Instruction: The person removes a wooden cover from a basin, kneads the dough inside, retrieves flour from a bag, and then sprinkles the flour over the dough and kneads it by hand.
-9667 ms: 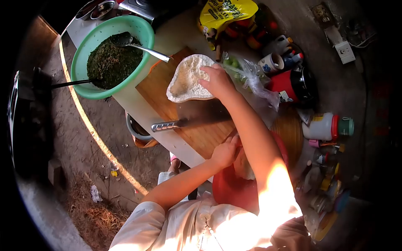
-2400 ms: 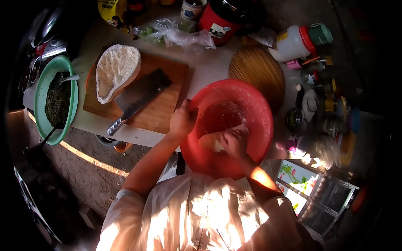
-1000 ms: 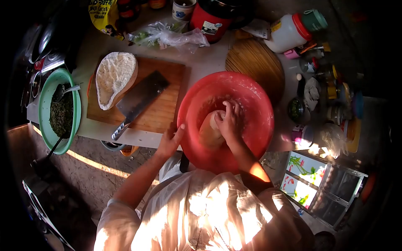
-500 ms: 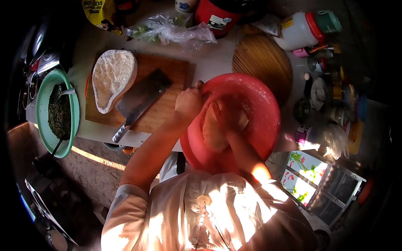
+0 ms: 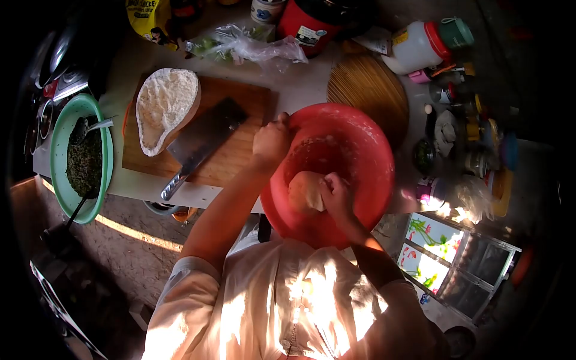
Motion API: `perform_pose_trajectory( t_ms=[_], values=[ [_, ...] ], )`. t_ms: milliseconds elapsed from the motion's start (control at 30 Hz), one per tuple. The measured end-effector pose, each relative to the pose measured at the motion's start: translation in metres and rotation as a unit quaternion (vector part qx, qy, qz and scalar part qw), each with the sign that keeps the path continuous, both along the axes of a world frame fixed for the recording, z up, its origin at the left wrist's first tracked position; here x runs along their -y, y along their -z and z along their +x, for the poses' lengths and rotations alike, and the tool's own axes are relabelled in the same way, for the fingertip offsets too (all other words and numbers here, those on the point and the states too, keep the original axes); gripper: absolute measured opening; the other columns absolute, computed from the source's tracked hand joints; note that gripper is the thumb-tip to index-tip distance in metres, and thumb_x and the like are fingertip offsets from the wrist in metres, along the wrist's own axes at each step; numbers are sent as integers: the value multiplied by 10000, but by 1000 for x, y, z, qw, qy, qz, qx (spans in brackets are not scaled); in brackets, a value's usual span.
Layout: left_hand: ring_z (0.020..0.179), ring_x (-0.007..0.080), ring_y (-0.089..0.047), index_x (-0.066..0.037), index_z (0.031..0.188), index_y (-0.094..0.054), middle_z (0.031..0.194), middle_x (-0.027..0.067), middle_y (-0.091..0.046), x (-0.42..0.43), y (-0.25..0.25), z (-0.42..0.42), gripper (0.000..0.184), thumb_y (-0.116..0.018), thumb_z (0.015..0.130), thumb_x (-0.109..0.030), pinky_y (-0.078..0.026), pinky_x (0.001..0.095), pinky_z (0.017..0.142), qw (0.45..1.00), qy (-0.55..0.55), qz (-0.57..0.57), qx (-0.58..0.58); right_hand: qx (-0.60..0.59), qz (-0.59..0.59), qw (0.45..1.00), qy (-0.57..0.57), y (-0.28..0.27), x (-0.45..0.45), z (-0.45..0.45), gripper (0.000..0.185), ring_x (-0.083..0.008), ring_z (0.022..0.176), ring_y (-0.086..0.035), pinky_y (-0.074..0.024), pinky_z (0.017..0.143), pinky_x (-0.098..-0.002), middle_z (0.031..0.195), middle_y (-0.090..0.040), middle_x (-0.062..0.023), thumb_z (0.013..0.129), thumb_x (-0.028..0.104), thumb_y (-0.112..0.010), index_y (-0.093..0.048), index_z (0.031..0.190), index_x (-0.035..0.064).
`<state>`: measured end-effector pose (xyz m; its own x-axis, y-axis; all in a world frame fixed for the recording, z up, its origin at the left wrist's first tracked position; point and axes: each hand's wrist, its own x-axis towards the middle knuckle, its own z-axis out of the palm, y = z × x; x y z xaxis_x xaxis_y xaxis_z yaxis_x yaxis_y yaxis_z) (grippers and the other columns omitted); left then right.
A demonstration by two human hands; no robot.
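A large red basin (image 5: 372, 156) sits at the table's front edge with a pale lump of dough (image 5: 305, 191) low inside it. My left hand (image 5: 272, 141) grips the basin's left rim, fingers wrapped over it. Inside the basin my right hand (image 5: 336, 195) is closed on the right side of the dough. Left of the basin, a wooden board (image 5: 234, 153) carries a cleaver (image 5: 207, 135) lying flat, its handle toward the front edge. A gourd-shaped container of white flour (image 5: 168, 108) rests on the board's left part, beside the blade.
A green basin (image 5: 60, 162) of dark chopped filling with a spoon stands far left. Behind are a plastic bag (image 5: 258, 48), a red pot (image 5: 306, 27) and a round slatted wooden board (image 5: 369, 93). Jars, including a white one with a red lid (image 5: 420, 48), line the right side.
My right hand has drawn back from the basin's middle toward the front and closed on the dough, which looks more compact. My left hand remains on the rim. The view has shifted slightly.
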<state>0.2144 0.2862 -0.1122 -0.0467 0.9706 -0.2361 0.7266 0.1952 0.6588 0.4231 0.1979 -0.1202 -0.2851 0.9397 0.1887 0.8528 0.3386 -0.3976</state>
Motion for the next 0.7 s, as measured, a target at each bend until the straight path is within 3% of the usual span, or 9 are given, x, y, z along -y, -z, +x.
perform_pose_trajectory(
  t_ms=[33, 67, 133, 233, 367, 467, 533, 667, 700],
  values=[
    [750, 412, -591, -66, 964, -420, 760, 220, -612, 1, -1, -1, 352, -535, 832, -370, -468, 489, 667, 1000, 0, 0, 0, -3, -84, 996, 24, 3, 3, 3, 217, -275, 723, -587, -446, 732, -394, 778, -606, -99, 803, 290, -547, -589, 868, 88],
    [746, 414, -589, -67, 963, -421, 758, 217, -611, 1, -2, -1, 347, -537, 833, -368, -466, 491, 658, 1000, -2, -7, 7, -4, -85, 996, 25, -2, -1, -3, 217, -275, 723, -587, -446, 732, -394, 778, -606, -99, 803, 290, -547, -589, 868, 88],
    [743, 415, -587, -69, 962, -423, 755, 215, -611, 2, -8, -1, 343, -539, 833, -365, -464, 494, 648, 1000, -6, -15, 13, 85, 66, 994, -12, -15, -9, -28, 264, -304, 1020, -513, -389, 882, -433, 1058, -562, -158, 814, 296, -527, -593, 953, 81],
    [761, 382, -609, -57, 938, -441, 792, 187, -630, 2, -12, 1, 333, -510, 852, -372, -483, 460, 671, 999, 7, -49, -8, 141, 59, 988, -29, 9, 4, -41, 333, -316, 1084, -445, -399, 847, -460, 1164, -472, -175, 812, 338, -528, -586, 1015, 81],
    [751, 378, -610, -52, 935, -430, 792, 185, -627, 0, -12, 0, 320, -520, 849, -347, -484, 463, 646, 999, 25, -39, -11, 107, -16, 993, -42, 15, -32, -45, 367, -325, 1003, -503, -408, 814, -460, 1077, -532, -176, 824, 372, -498, -590, 993, 60],
    [721, 399, -595, -64, 952, -424, 775, 199, -617, 1, -4, 0, 317, -527, 844, -343, -474, 479, 624, 1000, 23, -3, -1, 86, -92, 990, -71, 28, -78, -44, 312, -325, 860, -555, -425, 765, -432, 957, -583, -168, 843, 324, -482, -582, 974, 58],
    [693, 422, -580, -76, 968, -420, 752, 212, -608, 3, -3, -1, 321, -530, 840, -348, -463, 496, 607, 999, 13, 41, 4, 129, -131, 983, 25, 36, -98, -47, 404, -333, 744, -580, -436, 744, -444, 792, -604, -203, 863, 400, -422, -600, 862, 37],
    [700, 407, -593, -82, 988, -412, 760, 204, -616, -4, 1, 0, 318, -511, 850, -351, -473, 492, 619, 999, 20, 7, -36, 110, -14, 992, -64, 51, -82, -20, 299, -325, 685, -586, -461, 713, -421, 730, -622, -135, 875, 302, -453, -638, 815, 75],
    [707, 400, -599, -83, 995, -409, 760, 200, -619, -4, 2, 1, 321, -505, 853, -355, -476, 491, 624, 999, 17, -4, -45, 97, -126, 987, 34, 40, -63, -11, 316, -323, 675, -585, -453, 740, -420, 693, -616, -125, 882, 308, -448, -634, 769, 79]
  ],
)
